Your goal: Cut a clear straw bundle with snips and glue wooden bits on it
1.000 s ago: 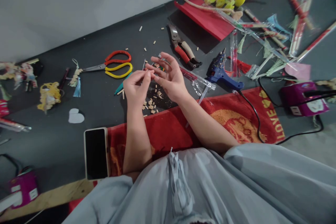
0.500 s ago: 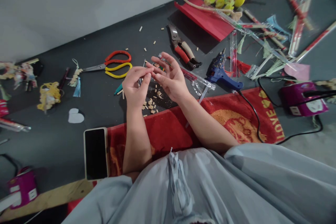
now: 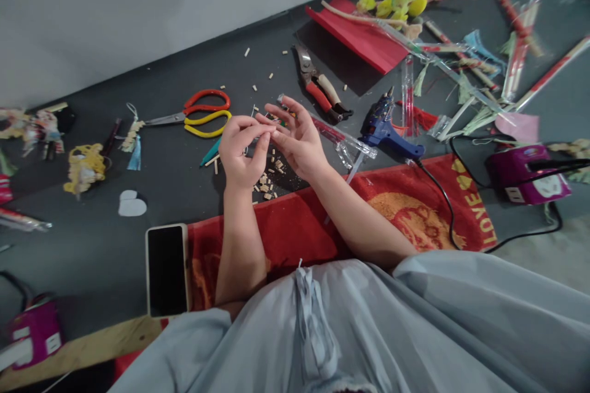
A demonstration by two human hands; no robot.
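Observation:
My left hand (image 3: 244,150) is closed in a pinch, thumb against forefinger. Anything held there is too small to make out. Fingertip to fingertip, my right hand (image 3: 300,141) meets it, its thumb and forefinger also together and its other fingers loosely curved. Below them lies a scatter of small cut wooden pieces (image 3: 264,186) on the dark table. A teal pen (image 3: 211,152) is beside my left hand. Just past my right hand lie pruning shears (image 3: 321,87) with red and white handles and a clear-wrapped red stick (image 3: 332,133).
Scissors (image 3: 207,112) lie left, near a tasselled charm (image 3: 133,137) and a white paper heart (image 3: 131,204). A blue glue gun (image 3: 389,129) trails its cord over the red towel (image 3: 295,230). A phone (image 3: 166,271) sits front left; red paper (image 3: 359,31) lies behind.
My right thumb and forefinger have closed in on the left fingertips, and the two hands now meet more tightly. The view has shifted very slightly; the table items stay put.

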